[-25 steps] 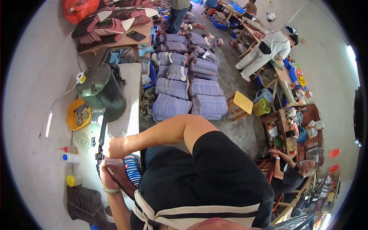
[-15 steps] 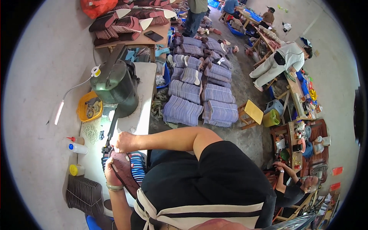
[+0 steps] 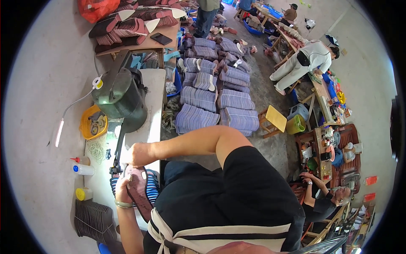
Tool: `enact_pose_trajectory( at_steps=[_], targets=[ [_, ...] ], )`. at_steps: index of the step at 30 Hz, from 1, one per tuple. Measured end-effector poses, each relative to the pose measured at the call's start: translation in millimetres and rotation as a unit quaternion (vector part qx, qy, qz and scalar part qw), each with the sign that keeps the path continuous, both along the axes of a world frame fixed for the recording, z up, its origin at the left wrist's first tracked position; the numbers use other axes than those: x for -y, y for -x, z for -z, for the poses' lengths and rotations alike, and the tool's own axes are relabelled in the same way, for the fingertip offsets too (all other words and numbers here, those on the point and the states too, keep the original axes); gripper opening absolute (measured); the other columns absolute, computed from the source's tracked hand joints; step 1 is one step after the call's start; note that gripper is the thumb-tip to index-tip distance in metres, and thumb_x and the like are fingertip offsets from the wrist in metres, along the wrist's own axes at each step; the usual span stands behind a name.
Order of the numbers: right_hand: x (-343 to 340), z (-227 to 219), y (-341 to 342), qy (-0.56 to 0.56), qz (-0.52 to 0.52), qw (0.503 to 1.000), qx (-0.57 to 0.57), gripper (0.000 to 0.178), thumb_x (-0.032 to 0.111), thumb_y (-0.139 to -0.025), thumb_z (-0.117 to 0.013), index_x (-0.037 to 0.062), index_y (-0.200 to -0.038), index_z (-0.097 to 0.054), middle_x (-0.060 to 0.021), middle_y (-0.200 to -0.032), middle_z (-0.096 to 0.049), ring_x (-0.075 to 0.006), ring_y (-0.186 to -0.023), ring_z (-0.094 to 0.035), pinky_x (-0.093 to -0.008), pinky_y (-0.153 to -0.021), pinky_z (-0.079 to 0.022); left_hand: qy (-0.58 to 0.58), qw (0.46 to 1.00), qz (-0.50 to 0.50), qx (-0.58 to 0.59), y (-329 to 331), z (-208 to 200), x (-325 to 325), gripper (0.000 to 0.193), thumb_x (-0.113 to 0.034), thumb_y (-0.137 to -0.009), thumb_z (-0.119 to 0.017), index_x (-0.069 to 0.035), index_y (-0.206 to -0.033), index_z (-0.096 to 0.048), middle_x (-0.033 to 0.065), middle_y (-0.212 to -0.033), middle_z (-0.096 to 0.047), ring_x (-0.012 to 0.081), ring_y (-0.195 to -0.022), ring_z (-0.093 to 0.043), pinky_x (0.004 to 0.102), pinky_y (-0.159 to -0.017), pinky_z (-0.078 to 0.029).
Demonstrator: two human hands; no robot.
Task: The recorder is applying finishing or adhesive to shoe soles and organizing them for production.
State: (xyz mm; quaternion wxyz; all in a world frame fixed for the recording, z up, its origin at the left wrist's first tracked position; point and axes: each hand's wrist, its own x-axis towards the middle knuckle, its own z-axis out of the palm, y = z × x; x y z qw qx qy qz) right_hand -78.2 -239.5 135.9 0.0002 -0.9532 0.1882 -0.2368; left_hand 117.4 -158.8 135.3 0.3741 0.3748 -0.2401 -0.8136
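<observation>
A long reddish-brown shoe sole (image 3: 137, 186) with a dark rim lies at the edge of the worktable, over blue, white and black striped pieces (image 3: 152, 186). My left hand (image 3: 123, 190), a bangle on its wrist, grips the sole's left edge with the thumb on top. At the sole's far end my right hand (image 3: 141, 154) is closed in a fist; what its fingers hold is hidden by them and by glare. Just left of the fist stands the narrow arm of a dark green sewing machine (image 3: 120, 95), its tip close to the sole.
On the white worktable (image 3: 154, 89) are a yellow basket (image 3: 94, 122), bottles (image 3: 83, 169), a yellow-lidded jar (image 3: 83, 194) and a tied stack of dark soles (image 3: 94, 220). Bundles of striped pieces (image 3: 198, 101) cover the floor beyond. Other people sit or stand at benches to the right.
The whole view has shifted slightly. My right fist has turned a little at the sole's far end, and the small light piece seen above it no longer shows. My left hand keeps its grip.
</observation>
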Motion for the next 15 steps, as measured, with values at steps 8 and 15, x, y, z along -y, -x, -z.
enact_pose_trajectory(
  at_steps=[8,15],
  targets=[
    [7,29,2,-0.19,-0.063,0.976,0.085,0.019,0.021,-0.082,-0.057,0.0065,-0.092,-0.063,-0.0099,-0.085,-0.063,-0.0297,-0.071,-0.062,-0.0373,-0.066,-0.051,0.033,0.996,0.002,0.078,3,-9,-2,0.043,-0.005,-0.078,-0.058,0.001,-0.119,-0.05,0.0016,-0.094,-0.06,0.0076,-0.082,-0.058,0.0199,-0.073,-0.046],
    [2,-9,10,-0.03,-0.102,0.994,-0.035,0.011,0.019,-0.08,-0.057,0.0085,-0.075,-0.057,-0.0078,-0.073,-0.058,-0.0241,-0.067,-0.062,-0.0358,-0.055,-0.05,0.035,0.994,0.06,0.09,-11,9,1,0.041,-0.003,-0.076,-0.054,0.002,-0.117,-0.052,0.0014,-0.093,-0.06,0.0082,-0.077,-0.057,0.0193,-0.069,-0.046]
  ],
)
